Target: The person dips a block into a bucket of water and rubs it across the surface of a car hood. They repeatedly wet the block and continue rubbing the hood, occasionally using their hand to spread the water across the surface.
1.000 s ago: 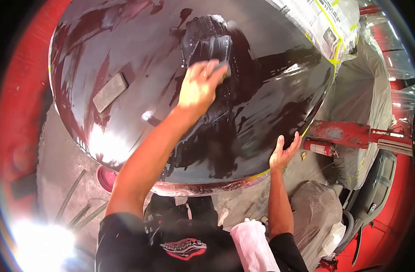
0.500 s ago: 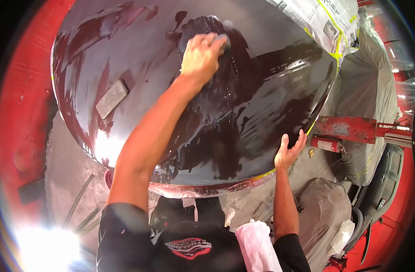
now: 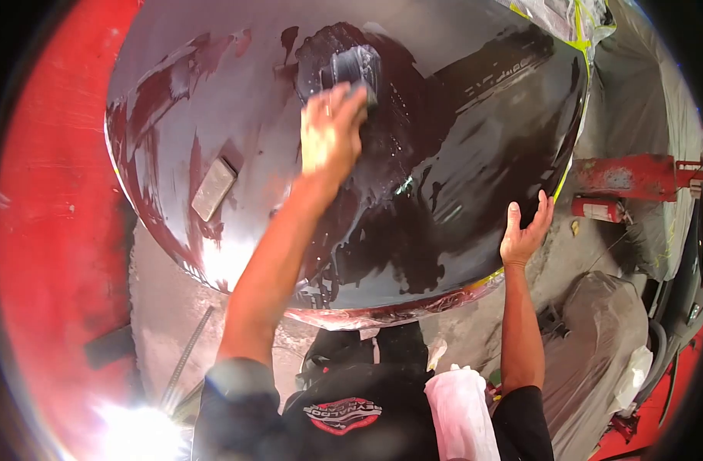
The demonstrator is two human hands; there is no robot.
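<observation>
Left hand grips a dark pad on a glossy, wet panel

Nearest, below both hands, a ribbed white cloth (image 3: 462,415) lies against a black shirt (image 3: 320,407). The right hand (image 3: 526,234) is empty and spread, thumb apart from fingers, at the curved rim of the panel (image 3: 482,154); whether it presses is unclear. Left of the other arm lies a grey oblong block (image 3: 214,190). The left forearm slants inward; the left hand (image 3: 334,134), blurred, curls round the pad (image 3: 371,95), mostly covered. Just past its fingertips is streaky, milky slurry (image 3: 355,63). Beyond the right hand sits a red cylinder (image 3: 597,209).
</observation>
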